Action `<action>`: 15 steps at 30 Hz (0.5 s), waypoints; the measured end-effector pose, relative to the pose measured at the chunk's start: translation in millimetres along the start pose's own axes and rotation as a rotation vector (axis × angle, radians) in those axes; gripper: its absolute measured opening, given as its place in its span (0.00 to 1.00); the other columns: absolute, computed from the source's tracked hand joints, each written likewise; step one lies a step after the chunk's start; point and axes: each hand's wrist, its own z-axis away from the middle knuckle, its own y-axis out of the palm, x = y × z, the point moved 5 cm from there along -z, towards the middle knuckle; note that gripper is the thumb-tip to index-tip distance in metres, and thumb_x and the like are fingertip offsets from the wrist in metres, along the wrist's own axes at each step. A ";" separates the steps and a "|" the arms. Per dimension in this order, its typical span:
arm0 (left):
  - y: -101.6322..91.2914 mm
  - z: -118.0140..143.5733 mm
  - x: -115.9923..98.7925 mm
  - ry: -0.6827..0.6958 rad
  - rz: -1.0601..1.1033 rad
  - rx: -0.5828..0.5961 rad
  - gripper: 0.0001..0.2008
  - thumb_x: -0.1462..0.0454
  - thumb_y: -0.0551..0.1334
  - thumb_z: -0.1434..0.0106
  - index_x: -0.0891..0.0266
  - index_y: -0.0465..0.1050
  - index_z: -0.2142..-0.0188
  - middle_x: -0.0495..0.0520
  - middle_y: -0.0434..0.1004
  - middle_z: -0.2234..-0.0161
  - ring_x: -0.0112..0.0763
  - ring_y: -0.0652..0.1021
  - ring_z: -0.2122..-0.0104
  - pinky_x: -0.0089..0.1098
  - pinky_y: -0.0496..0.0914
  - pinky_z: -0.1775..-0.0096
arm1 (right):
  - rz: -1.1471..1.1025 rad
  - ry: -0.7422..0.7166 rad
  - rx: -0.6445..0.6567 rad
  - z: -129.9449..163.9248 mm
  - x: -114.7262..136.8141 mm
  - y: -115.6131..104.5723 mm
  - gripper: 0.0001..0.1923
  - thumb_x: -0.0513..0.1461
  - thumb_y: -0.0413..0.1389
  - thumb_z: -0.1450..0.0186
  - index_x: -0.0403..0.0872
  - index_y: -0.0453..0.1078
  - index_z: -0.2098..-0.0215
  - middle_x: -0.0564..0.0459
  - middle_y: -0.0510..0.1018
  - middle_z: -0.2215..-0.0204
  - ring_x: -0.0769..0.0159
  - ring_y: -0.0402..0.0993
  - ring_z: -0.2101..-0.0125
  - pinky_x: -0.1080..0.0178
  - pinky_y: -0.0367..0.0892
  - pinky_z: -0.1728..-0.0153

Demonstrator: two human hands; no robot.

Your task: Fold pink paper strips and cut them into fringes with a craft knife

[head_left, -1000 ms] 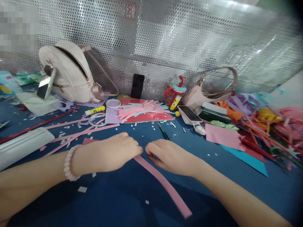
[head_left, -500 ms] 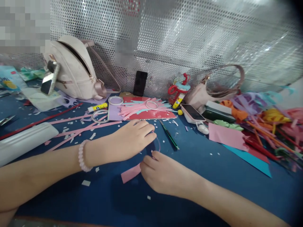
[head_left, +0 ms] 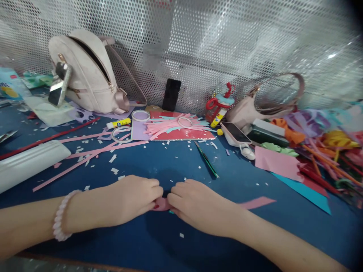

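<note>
My left hand [head_left: 133, 200], with a beaded bracelet [head_left: 61, 217] on its wrist, is closed on one end of a short stretch of pink paper strip [head_left: 162, 204]. My right hand [head_left: 201, 206] is closed on the other side, its fingers close to the left ones. The hands are low over the blue table. A tail of pink strip [head_left: 258, 203] shows beyond my right forearm; whether it joins the held part is hidden. A small red spot and a bit of teal show by the fingertips. Farther off lies a green craft knife [head_left: 207, 160].
Behind lie a red sheet [head_left: 181, 138] with pink and blue fringe, tape rolls [head_left: 121, 134], a glue stick [head_left: 119, 123] and pink strips [head_left: 96, 152]. A backpack [head_left: 87, 75] and phone [head_left: 171, 94] stand at the back. Coloured paper [head_left: 278, 162] covers the right; a white roll [head_left: 31, 164] lies left.
My left hand has come down toward me, level with my right hand, and now grips the pink strip. A pink tail now shows right of my right forearm. The view has shifted slightly.
</note>
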 end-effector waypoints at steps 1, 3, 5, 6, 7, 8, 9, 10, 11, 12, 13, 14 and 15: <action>0.8 -0.1 1.7 -0.001 0.032 0.001 0.05 0.63 0.57 0.33 0.60 0.67 0.66 0.48 0.71 0.66 0.32 0.76 0.69 0.31 0.63 0.71 | -0.044 0.019 0.005 -1.8 -1.4 0.8 0.03 0.33 0.52 0.35 0.46 0.65 0.66 0.55 0.73 0.70 0.64 0.67 0.69 0.61 0.58 0.67; 2.1 0.6 4.4 0.002 0.064 -0.005 0.06 0.60 0.60 0.35 0.59 0.66 0.67 0.48 0.71 0.66 0.32 0.75 0.69 0.30 0.62 0.71 | -0.130 0.069 0.015 -5.1 -4.1 1.6 0.05 0.32 0.50 0.35 0.46 0.66 0.67 0.55 0.73 0.71 0.65 0.67 0.69 0.62 0.58 0.68; 3.1 2.1 6.9 0.006 0.063 -0.023 0.05 0.61 0.60 0.35 0.59 0.67 0.66 0.48 0.71 0.66 0.32 0.75 0.70 0.30 0.62 0.71 | -0.200 0.124 0.014 -7.7 -6.4 1.7 0.06 0.32 0.49 0.36 0.46 0.66 0.69 0.55 0.72 0.72 0.66 0.67 0.70 0.63 0.57 0.69; 3.5 2.7 8.4 0.007 0.066 -0.036 0.04 0.62 0.58 0.34 0.59 0.68 0.65 0.48 0.71 0.66 0.31 0.75 0.69 0.30 0.62 0.71 | -0.226 0.149 0.010 -8.8 -7.5 1.9 0.07 0.31 0.49 0.36 0.46 0.66 0.70 0.55 0.72 0.73 0.67 0.67 0.71 0.64 0.57 0.69; 4.2 3.0 10.4 0.004 0.083 -0.047 0.04 0.64 0.56 0.33 0.59 0.68 0.64 0.48 0.72 0.66 0.31 0.75 0.69 0.30 0.62 0.70 | -0.246 0.171 0.005 -9.7 -8.5 2.4 0.07 0.31 0.49 0.37 0.46 0.66 0.70 0.55 0.72 0.73 0.67 0.67 0.71 0.64 0.56 0.70; 4.8 3.0 12.8 0.001 0.116 -0.060 0.06 0.65 0.54 0.32 0.59 0.69 0.64 0.48 0.72 0.66 0.31 0.75 0.68 0.30 0.62 0.69 | -0.262 0.191 0.005 -10.5 -9.7 3.4 0.08 0.31 0.49 0.37 0.46 0.67 0.71 0.56 0.72 0.74 0.67 0.67 0.72 0.64 0.56 0.70; 5.3 2.7 15.2 0.000 0.162 -0.073 0.06 0.65 0.54 0.32 0.58 0.69 0.64 0.48 0.72 0.66 0.30 0.75 0.68 0.29 0.63 0.68 | -0.277 0.213 0.008 -11.3 -11.0 4.8 0.08 0.32 0.49 0.36 0.47 0.67 0.71 0.56 0.72 0.74 0.67 0.67 0.72 0.64 0.55 0.71; 5.9 2.2 17.9 -0.003 0.210 -0.087 0.06 0.66 0.54 0.33 0.58 0.69 0.64 0.47 0.73 0.66 0.29 0.75 0.67 0.29 0.63 0.67 | -0.294 0.234 0.014 -12.1 -12.5 6.4 0.09 0.33 0.49 0.35 0.47 0.67 0.71 0.56 0.73 0.74 0.67 0.67 0.72 0.64 0.55 0.72; 6.4 1.6 20.6 -0.011 0.252 -0.099 0.06 0.66 0.55 0.34 0.57 0.69 0.65 0.46 0.73 0.66 0.29 0.75 0.67 0.28 0.63 0.67 | -0.312 0.252 0.022 -13.0 -14.1 8.0 0.09 0.34 0.49 0.34 0.47 0.68 0.71 0.56 0.73 0.74 0.68 0.67 0.72 0.64 0.55 0.72; 6.9 0.9 23.2 -0.024 0.278 -0.111 0.05 0.66 0.55 0.35 0.57 0.69 0.65 0.46 0.73 0.67 0.28 0.75 0.67 0.28 0.63 0.67 | -0.330 0.268 0.031 -14.0 -15.7 9.4 0.10 0.35 0.48 0.33 0.47 0.68 0.71 0.56 0.73 0.73 0.68 0.68 0.72 0.64 0.55 0.72; 7.3 0.3 25.2 -0.038 0.291 -0.120 0.05 0.67 0.56 0.35 0.57 0.69 0.66 0.45 0.74 0.67 0.28 0.74 0.68 0.28 0.63 0.67 | -0.350 0.284 0.043 -15.1 -17.4 10.6 0.10 0.36 0.49 0.33 0.47 0.68 0.71 0.56 0.74 0.73 0.68 0.68 0.72 0.64 0.54 0.73; 7.6 -0.1 26.5 -0.054 0.294 -0.124 0.06 0.67 0.55 0.36 0.57 0.69 0.67 0.45 0.74 0.68 0.28 0.74 0.68 0.28 0.63 0.67 | -0.368 0.302 0.056 -16.4 -19.2 11.5 0.11 0.36 0.49 0.33 0.47 0.69 0.71 0.56 0.74 0.73 0.68 0.68 0.73 0.65 0.54 0.73; 7.9 -0.4 26.9 -0.071 0.291 -0.121 0.06 0.67 0.55 0.36 0.58 0.69 0.68 0.46 0.73 0.69 0.29 0.74 0.69 0.29 0.63 0.68 | -0.384 0.318 0.072 -17.8 -21.0 12.0 0.11 0.37 0.50 0.33 0.47 0.69 0.72 0.56 0.74 0.73 0.68 0.68 0.73 0.65 0.54 0.73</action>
